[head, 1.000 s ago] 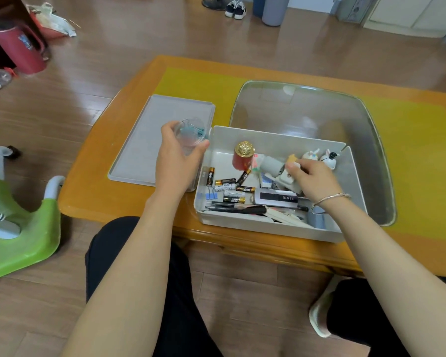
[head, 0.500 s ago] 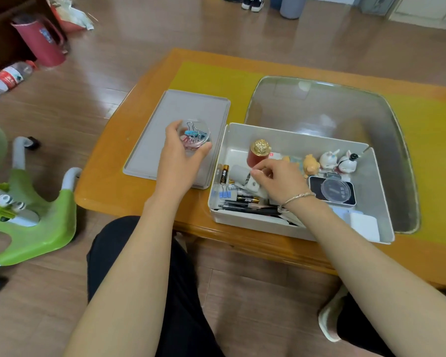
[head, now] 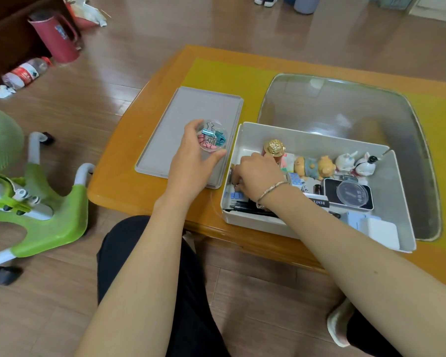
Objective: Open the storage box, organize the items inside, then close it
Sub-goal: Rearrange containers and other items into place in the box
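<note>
A seated person leans over a low wooden table (head: 129,161), both bare forearms reaching forward from the near edge. The left hand (head: 191,161) is raised over the near right corner of the grey lid (head: 180,119), which lies flat on the table just left of the storage box (head: 386,235). Its thumb and fingers curl round a small clear round container (head: 212,136) of pink and blue binder clips, holding it tilted so the clips show through the open face.

The right hand (head: 259,176), a thin bracelet (head: 271,189) at the wrist, reaches across into the near left part of the open white box. Its fingers bend down among the clutter there; whether they grip anything cannot be told, as the knuckles hide the fingertips.

Just beyond that hand stands a red jar with a gold cap (head: 274,148). Along the far wall to its right sit two yellow bear figurines (head: 316,167) and two white rabbit figurines (head: 355,164). Nearer lies a dark rectangular case (head: 348,194) with a clear round lid resting on it, and black pens (head: 245,206) lie along the near wall.

The box sits at the table's near edge, partly over a glass panel (head: 345,106) set in the yellow tabletop. A green child's chair (head: 36,215) stands on the floor at left.
</note>
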